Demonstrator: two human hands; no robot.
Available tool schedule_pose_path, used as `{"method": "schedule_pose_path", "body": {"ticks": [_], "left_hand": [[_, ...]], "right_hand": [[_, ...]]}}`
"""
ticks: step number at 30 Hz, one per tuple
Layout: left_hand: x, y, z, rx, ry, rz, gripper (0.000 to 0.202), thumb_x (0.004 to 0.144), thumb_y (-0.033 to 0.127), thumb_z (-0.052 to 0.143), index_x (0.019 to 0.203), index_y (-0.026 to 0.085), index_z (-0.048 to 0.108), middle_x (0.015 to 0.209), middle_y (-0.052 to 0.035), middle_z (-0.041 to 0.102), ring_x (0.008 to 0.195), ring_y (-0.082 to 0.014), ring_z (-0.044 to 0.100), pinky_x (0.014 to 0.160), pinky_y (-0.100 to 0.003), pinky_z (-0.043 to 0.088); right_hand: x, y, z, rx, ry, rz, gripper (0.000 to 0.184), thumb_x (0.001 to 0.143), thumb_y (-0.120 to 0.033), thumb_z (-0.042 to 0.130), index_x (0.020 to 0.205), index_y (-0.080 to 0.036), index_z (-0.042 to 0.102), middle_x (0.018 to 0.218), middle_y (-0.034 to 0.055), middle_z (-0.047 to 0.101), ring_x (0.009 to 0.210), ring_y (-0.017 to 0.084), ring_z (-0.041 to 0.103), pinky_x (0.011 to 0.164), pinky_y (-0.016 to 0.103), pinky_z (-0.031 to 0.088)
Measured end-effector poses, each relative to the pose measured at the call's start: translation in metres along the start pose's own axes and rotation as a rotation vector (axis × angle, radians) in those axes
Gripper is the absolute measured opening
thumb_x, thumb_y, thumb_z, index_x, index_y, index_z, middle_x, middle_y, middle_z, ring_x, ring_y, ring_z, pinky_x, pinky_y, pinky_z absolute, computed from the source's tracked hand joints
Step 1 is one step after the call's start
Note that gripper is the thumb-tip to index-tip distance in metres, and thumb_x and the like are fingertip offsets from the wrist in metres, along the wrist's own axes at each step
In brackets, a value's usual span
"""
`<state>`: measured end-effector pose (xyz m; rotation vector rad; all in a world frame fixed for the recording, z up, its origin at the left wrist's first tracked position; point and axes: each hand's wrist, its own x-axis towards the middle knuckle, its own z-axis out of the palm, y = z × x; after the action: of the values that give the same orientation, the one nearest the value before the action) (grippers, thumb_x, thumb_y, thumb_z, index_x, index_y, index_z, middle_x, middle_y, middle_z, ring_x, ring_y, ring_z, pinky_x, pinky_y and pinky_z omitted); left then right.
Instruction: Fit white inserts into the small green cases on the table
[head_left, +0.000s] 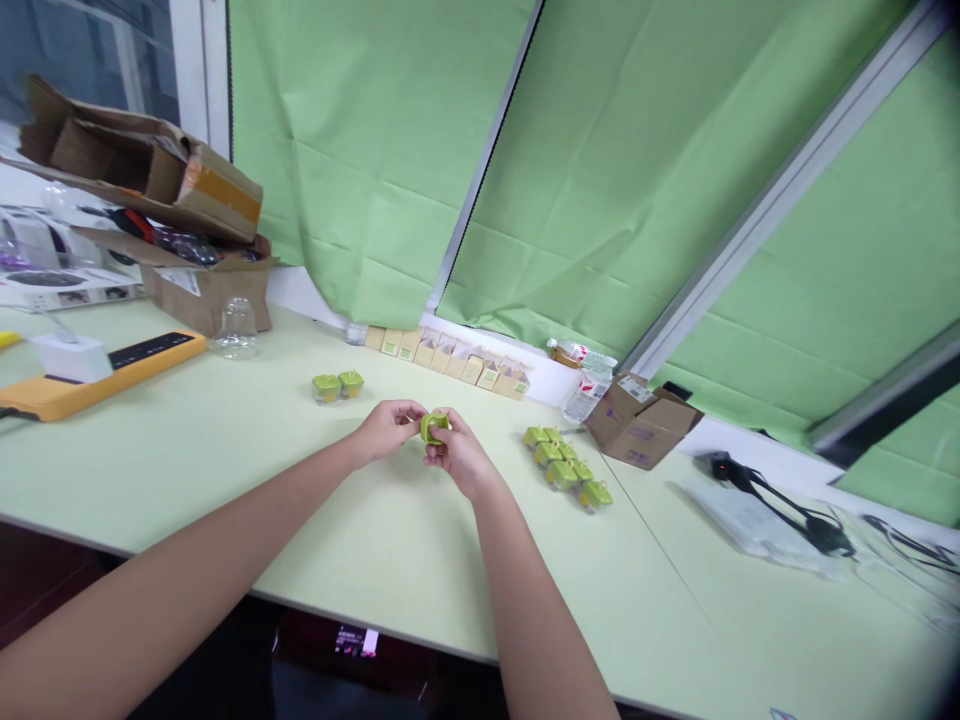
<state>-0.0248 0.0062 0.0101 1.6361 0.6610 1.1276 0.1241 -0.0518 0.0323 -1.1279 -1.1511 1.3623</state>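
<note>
Both hands meet on one small green piece (434, 427): left hand (386, 428) and right hand (459, 458) pinching it together. It's held above the table (225, 450), left of the green cluster (566, 465).

Pale green table (225, 450) with green-lidded jars (567, 464), small cartons (450, 357), cardboard boxes (641, 418), yellow power strip (97, 376).

1. Torn cardboard boxes (150, 165) are stacked at my far left — a yellow power strip (97, 372) lies before them.
2. A row of small cartons (450, 358) lines the green curtain (360, 150).
3. A small brown box (637, 420) sits near a black cable (780, 500).
</note>
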Motion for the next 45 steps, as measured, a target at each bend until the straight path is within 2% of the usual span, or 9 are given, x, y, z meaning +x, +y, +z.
{"method": "schedule_pose_path", "body": {"ticks": [9, 19, 25, 27, 29, 32, 36, 42, 45], "left_hand": [[0.002, -0.005, 0.001, -0.021, 0.007, -0.036, 0.023, 0.066, 0.027, 0.066, 0.084, 0.015, 0.070, 0.075, -0.0027, 0.069, 0.055, -0.0103, 0.052, 0.050, -0.022, 0.040], [-0.004, 0.010, -0.001, -0.091, -0.029, -0.154, 0.025, 0.071, 0.034, 0.067, 0.089, 0.017, 0.073, 0.065, 0.0013, 0.059, 0.054, -0.0091, 0.045, 0.054, -0.024, 0.038], [-0.003, 0.008, 0.000, -0.329, -0.133, -0.225, 0.030, 0.071, 0.040, 0.074, 0.092, 0.018, 0.071, 0.088, -0.0043, 0.063, 0.070, -0.0112, 0.053, 0.061, -0.024, 0.042], [-0.002, 0.008, -0.001, -0.360, -0.096, -0.216, 0.032, 0.070, 0.040, 0.075, 0.093, 0.018, 0.071, 0.089, -0.0046, 0.062, 0.072, -0.0117, 0.053, 0.062, -0.024, 0.043], [0.001, 0.009, -0.003, -0.365, 0.005, -0.209, 0.034, 0.069, 0.042, 0.076, 0.091, 0.017, 0.070, 0.088, -0.0048, 0.061, 0.073, -0.0119, 0.053, 0.062, -0.024, 0.043], [0.004, 0.011, -0.008, -0.349, 0.160, -0.226, 0.037, 0.067, 0.045, 0.075, 0.087, 0.015, 0.068, 0.087, -0.0059, 0.060, 0.075, -0.0134, 0.054, 0.060, -0.025, 0.045], [0.006, 0.009, -0.012, -0.316, 0.202, -0.222, 0.036, 0.066, 0.045, 0.074, 0.082, 0.014, 0.066, 0.086, -0.0069, 0.061, 0.076, -0.0154, 0.057, 0.059, -0.025, 0.047], [0.007, 0.000, -0.010, -0.136, 0.209, -0.127, 0.034, 0.074, 0.047, 0.066, 0.083, 0.014, 0.062, 0.080, -0.0056, 0.063, 0.072, -0.0158, 0.059, 0.057, -0.027, 0.049], [0.008, -0.006, -0.008, -0.041, 0.177, -0.066, 0.032, 0.077, 0.046, 0.062, 0.086, 0.016, 0.059, 0.077, -0.0040, 0.063, 0.070, -0.0156, 0.059, 0.059, -0.029, 0.051]], "right_hand": [[0.000, 0.001, 0.001, -0.055, 0.024, -0.002, 0.027, 0.067, -0.029, 0.064, 0.089, -0.025, 0.050, 0.068, -0.0054, 0.053, 0.052, 0.009, 0.048, 0.054, 0.026, 0.045], [-0.002, -0.004, -0.004, 0.034, -0.021, -0.062, 0.030, 0.069, -0.029, 0.068, 0.094, -0.026, 0.052, 0.073, -0.0051, 0.055, 0.049, 0.008, 0.047, 0.055, 0.026, 0.045], [-0.008, -0.014, -0.003, 0.048, -0.084, -0.098, 0.033, 0.073, -0.033, 0.069, 0.102, -0.027, 0.056, 0.080, -0.0032, 0.056, 0.052, 0.007, 0.049, 0.056, 0.026, 0.045], [-0.007, -0.017, -0.006, -0.057, -0.014, -0.100, 0.034, 0.077, -0.043, 0.064, 0.106, -0.027, 0.057, 0.087, 0.0000, 0.059, 0.057, 0.010, 0.053, 0.057, 0.028, 0.046], [-0.005, -0.016, -0.013, -0.264, 0.185, -0.150, 0.036, 0.080, -0.051, 0.058, 0.105, -0.026, 0.060, 0.093, 0.0035, 0.061, 0.063, 0.014, 0.056, 0.059, 0.029, 0.045], [-0.001, -0.005, -0.027, -0.692, 0.441, -0.253, 0.035, 0.072, -0.047, 0.068, 0.098, -0.024, 0.066, 0.096, 0.0072, 0.062, 0.076, 0.019, 0.057, 0.069, 0.033, 0.044], [0.003, 0.013, -0.037, -0.980, 0.353, -0.244, 0.028, 0.059, -0.023, 0.077, 0.086, -0.024, 0.069, 0.086, 0.0074, 0.064, 0.082, 0.023, 0.057, 0.077, 0.035, 0.042], [0.011, 0.007, -0.022, -0.514, 0.353, -0.259, 0.035, 0.071, -0.040, 0.067, 0.102, -0.023, 0.063, 0.084, 0.0020, 0.064, 0.067, 0.015, 0.058, 0.065, 0.031, 0.048], [0.010, -0.001, -0.015, -0.302, 0.319, -0.255, 0.045, 0.067, -0.036, 0.071, 0.109, -0.021, 0.063, 0.093, 0.0043, 0.064, 0.071, 0.015, 0.060, 0.064, 0.030, 0.051]]}}
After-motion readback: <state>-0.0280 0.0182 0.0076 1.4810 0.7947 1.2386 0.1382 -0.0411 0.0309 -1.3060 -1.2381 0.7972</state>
